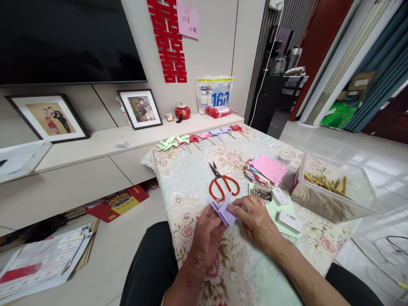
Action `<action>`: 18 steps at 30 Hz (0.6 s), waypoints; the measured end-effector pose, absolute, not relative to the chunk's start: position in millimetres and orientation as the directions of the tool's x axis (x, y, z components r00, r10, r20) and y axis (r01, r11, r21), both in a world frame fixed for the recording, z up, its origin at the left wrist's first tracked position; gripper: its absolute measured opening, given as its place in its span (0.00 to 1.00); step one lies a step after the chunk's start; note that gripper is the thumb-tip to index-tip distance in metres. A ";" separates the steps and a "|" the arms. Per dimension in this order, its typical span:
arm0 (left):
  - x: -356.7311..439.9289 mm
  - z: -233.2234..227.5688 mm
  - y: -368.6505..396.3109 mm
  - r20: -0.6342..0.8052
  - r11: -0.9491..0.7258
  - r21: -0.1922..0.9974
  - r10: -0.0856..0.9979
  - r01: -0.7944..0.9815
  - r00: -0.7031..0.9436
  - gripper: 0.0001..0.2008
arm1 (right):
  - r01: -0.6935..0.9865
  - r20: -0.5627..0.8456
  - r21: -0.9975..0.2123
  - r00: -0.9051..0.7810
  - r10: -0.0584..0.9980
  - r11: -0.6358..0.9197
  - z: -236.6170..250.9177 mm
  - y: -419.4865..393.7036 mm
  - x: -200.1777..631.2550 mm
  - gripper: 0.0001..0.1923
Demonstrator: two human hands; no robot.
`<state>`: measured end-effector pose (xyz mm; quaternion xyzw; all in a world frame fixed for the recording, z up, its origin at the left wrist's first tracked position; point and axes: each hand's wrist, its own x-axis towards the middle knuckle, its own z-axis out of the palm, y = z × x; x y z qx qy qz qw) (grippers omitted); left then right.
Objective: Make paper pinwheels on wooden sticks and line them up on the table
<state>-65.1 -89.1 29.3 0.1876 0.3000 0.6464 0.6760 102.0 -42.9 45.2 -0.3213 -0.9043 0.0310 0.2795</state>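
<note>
A folded lilac paper piece (224, 211) is held over the floral tablecloth (191, 178) between both hands. My left hand (206, 238) pinches its lower left side, and my right hand (256, 223) grips its right edge with thumb and fingers. Red-handled scissors (223, 182) lie shut just beyond the paper. A stack of coloured paper squares (266, 170), pink on top, rests to the right. Several finished paper pinwheels (197, 138) in green, red, pink and purple line the table's far edge.
A small open box of metal pins (263, 193) and white boxes (288, 221) lie by my right hand. A clear plastic tub (331, 187) holds wooden sticks. Beyond the table are a low TV shelf (95, 140) with framed photos, and papers (41, 259) on the floor.
</note>
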 end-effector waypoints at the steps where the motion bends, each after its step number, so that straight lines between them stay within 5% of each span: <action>1: -65.6 27.9 -89.2 -0.175 0.095 0.636 0.984 -0.766 -0.023 0.20 | 0.559 0.485 -0.236 -0.641 0.595 0.795 45.5 -43.1 101.9 0.25; 18: -65.2 27.5 -88.7 -0.209 0.114 0.652 0.977 -0.750 -0.032 0.19 | 0.511 0.450 -0.172 -0.720 0.529 0.842 52.0 -46.7 99.7 0.18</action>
